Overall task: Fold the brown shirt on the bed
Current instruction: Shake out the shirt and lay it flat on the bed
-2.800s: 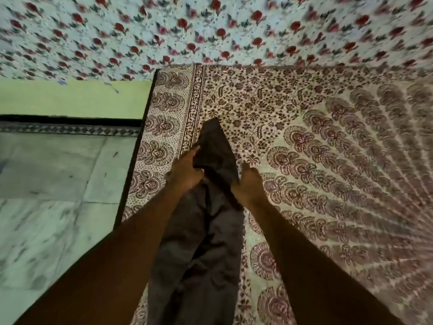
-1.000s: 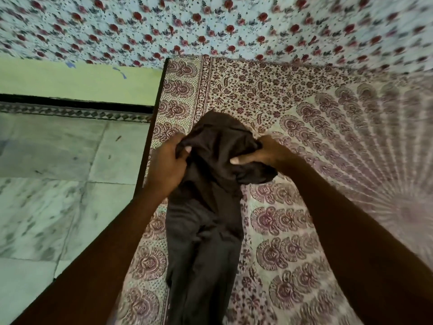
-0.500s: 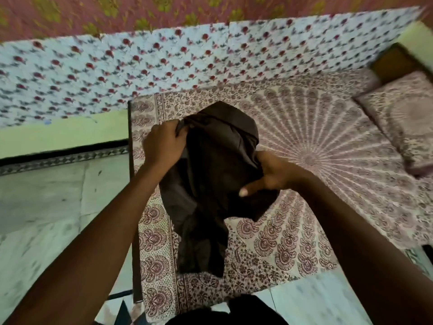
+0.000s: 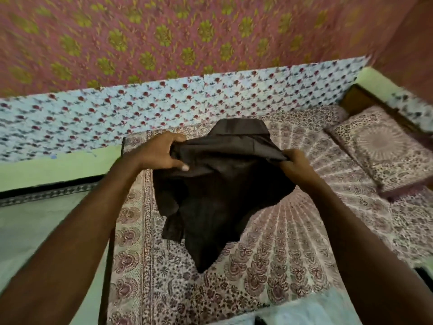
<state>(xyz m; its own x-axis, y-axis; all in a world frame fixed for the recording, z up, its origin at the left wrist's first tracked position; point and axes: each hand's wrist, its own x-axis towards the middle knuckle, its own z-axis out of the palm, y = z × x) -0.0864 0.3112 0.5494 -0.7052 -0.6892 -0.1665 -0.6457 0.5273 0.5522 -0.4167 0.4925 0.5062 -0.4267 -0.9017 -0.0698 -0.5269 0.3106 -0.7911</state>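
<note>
The brown shirt [image 4: 222,191] hangs bunched in the air above the bed [image 4: 281,254], its lower end dangling toward the patterned sheet. My left hand [image 4: 161,153] grips its upper left edge, thumb on the front of the cloth. On the upper right, my right hand [image 4: 296,166] pinches the other edge. Between the two hands the fabric is stretched, and a folded flap stands up behind them. The shirt's collar and sleeves cannot be made out.
A pillow [image 4: 379,148] in the same maroon print lies at the bed's right end. Floral cloth [image 4: 164,102] covers the wall behind the bed. The marble floor [image 4: 35,231] lies past the bed's left edge.
Both hands have lifted the shirt off the sheet and spread it apart; the right hand has moved up and rightward. My view has swung up and to the right, showing more wall.
</note>
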